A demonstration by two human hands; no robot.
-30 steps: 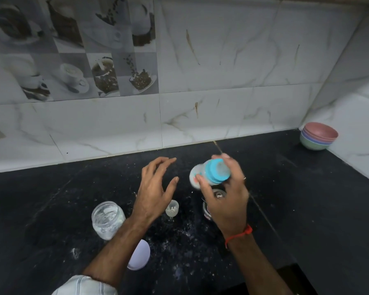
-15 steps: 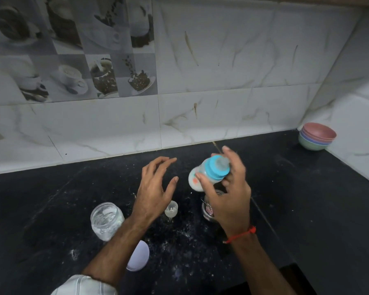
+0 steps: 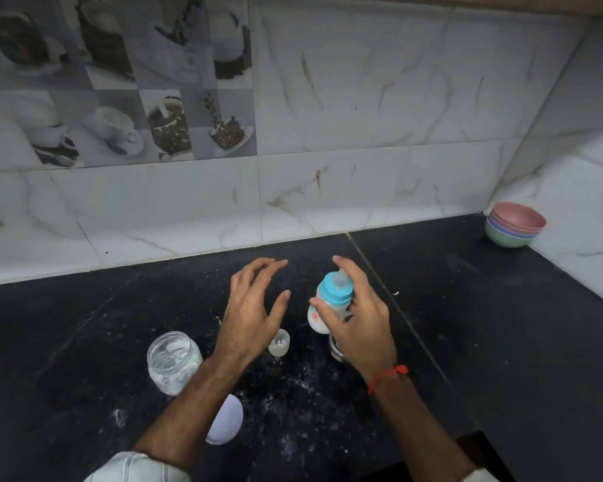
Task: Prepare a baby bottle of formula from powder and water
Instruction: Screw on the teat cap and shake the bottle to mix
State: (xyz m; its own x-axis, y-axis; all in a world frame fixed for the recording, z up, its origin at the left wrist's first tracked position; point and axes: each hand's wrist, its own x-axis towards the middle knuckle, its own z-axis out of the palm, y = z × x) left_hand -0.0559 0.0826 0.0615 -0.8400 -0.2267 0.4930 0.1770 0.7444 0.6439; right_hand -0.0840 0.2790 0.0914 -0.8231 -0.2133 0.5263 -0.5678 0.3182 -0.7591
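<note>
On the black surface in front of me stand an open clear jar at the left, its white lid nearer to me, and a small clear cap between my hands. Stacked bowls sit in the far right corner. My right hand grips the baby bottle above a steel cup. Its blue collar and teat point up and slightly away from me. My left hand hovers beside it, fingers spread, holding nothing.

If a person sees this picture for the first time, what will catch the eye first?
First, the baby bottle with its bright blue collar, held tilted above the black counter by the right hand. Next, the left hand hovering open beside it, and the stack of coloured bowls in the far right corner.
</note>
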